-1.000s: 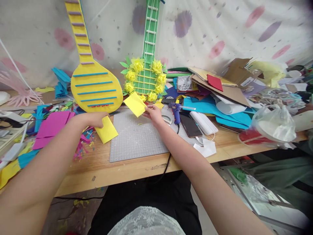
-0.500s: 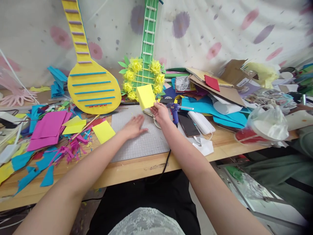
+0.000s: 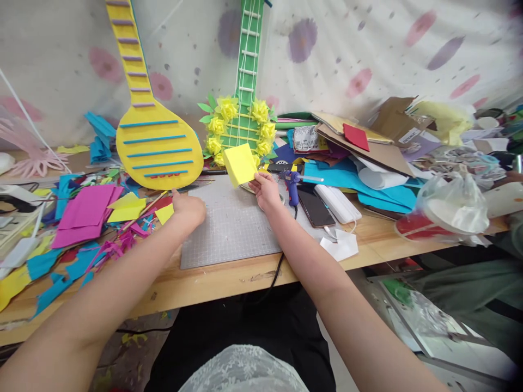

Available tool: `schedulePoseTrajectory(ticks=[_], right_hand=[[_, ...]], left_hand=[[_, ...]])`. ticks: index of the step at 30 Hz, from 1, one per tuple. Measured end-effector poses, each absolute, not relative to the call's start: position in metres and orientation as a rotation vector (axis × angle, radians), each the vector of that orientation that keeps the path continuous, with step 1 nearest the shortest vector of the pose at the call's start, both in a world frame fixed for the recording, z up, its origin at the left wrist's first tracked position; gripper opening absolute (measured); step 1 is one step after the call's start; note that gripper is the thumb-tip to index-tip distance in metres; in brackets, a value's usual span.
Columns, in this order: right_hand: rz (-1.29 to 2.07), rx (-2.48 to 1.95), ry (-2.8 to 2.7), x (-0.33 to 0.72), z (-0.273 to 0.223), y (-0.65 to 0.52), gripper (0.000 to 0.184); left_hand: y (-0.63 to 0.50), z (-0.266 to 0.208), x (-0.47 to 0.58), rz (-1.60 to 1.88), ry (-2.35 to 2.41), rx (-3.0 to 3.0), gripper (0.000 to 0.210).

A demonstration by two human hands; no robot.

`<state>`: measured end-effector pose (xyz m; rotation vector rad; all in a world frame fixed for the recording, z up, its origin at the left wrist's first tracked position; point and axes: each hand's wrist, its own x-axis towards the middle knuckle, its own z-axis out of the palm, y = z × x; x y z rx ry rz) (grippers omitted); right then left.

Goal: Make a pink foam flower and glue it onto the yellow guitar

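My right hand (image 3: 266, 190) pinches the lower right edge of a yellow folded paper (image 3: 240, 165), held up over the grey cutting mat (image 3: 229, 228). My left hand (image 3: 188, 211) is at the mat's left edge, beside a yellow paper square (image 3: 164, 213) that it partly covers. One finger of it points away from me; the others are hidden, so I cannot tell whether they touch the square. Just right of my right hand lies a blue glue gun (image 3: 292, 188). A roll of tape is partly hidden behind that hand.
A yellow paper guitar (image 3: 159, 144) and a green one with yellow flowers (image 3: 246, 103) lean at the back. Magenta paper (image 3: 84, 212) and scraps lie left. A phone (image 3: 315, 207), white power bank (image 3: 337, 204), stacked cardboard (image 3: 363, 147) and bagged red cup (image 3: 437, 218) stand right.
My left hand has moved left, off the mat, to the yellow paper square. My right hand has shifted slightly left with the folded paper, which has tilted a little.
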<state>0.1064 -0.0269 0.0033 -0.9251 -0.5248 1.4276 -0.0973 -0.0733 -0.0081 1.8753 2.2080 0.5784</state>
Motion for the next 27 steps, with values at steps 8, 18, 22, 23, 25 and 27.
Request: schedulePoseTrajectory(ticks=[8,18,22,23,25,27], right_hand=[[1.351,-0.930,-0.487,0.109,-0.004,-0.024,0.013],[1.434,-1.080,-0.709,0.080,-0.008,-0.043,0.014],[1.538,-1.143,-0.901,0.069,-0.007,-0.046,0.014],[1.516,-1.172,-0.980,0.071,-0.007,-0.044,0.013],[1.347,-1.250,-1.183,0.082,-0.005,-0.037,0.013],[0.996,-1.353,-1.423,0.100,-0.002,-0.029,0.013]], left_hand=[[-0.065,-0.001,-0.034,0.884,1.700,2.071,0.022],[-0.057,0.003,-0.037,1.538,1.097,0.617,0.019],[-0.063,-0.001,-0.048,1.575,1.132,0.471,0.014],[-0.064,-0.004,-0.052,1.586,1.135,0.452,0.013],[-0.067,-0.009,-0.060,1.613,1.135,0.437,0.013],[-0.069,-0.012,-0.067,1.650,1.141,0.427,0.012]])
